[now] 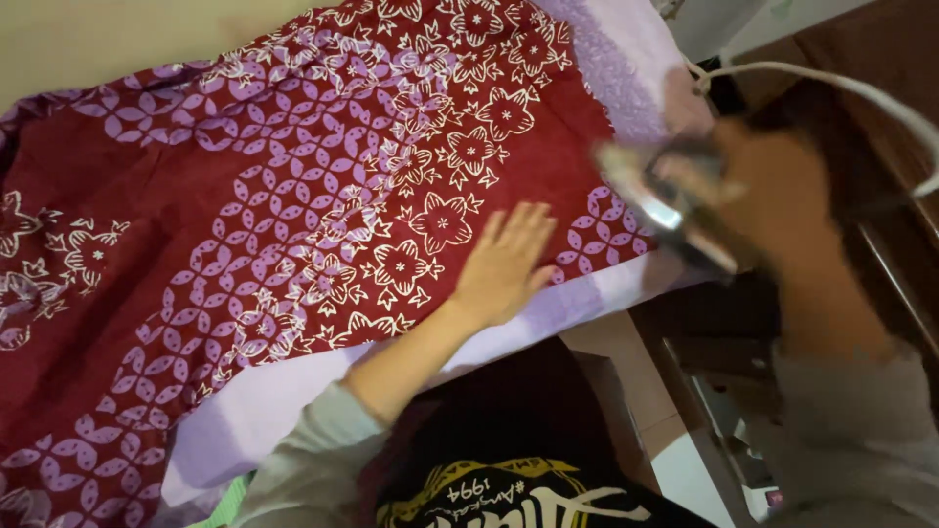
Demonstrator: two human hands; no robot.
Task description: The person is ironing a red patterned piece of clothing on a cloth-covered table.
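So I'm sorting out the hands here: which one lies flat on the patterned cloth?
The left hand, palm down on the red floral cloth; the right hand holds an iron off its edge.

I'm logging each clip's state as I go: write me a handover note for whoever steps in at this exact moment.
Left hand: flat, palm down, on the red patterned cloth, holding nothing.
Right hand: blurred, gripping the iron, lifted off the cloth beyond the board's right end; its white cord trails off to the right.
Cloth: spread over the lilac-covered ironing board, lying mostly flat around the left hand.
Done: cloth laid out and pinned by the hand.
Left: the iron is not on the cloth; how much has been pressed cannot be told.
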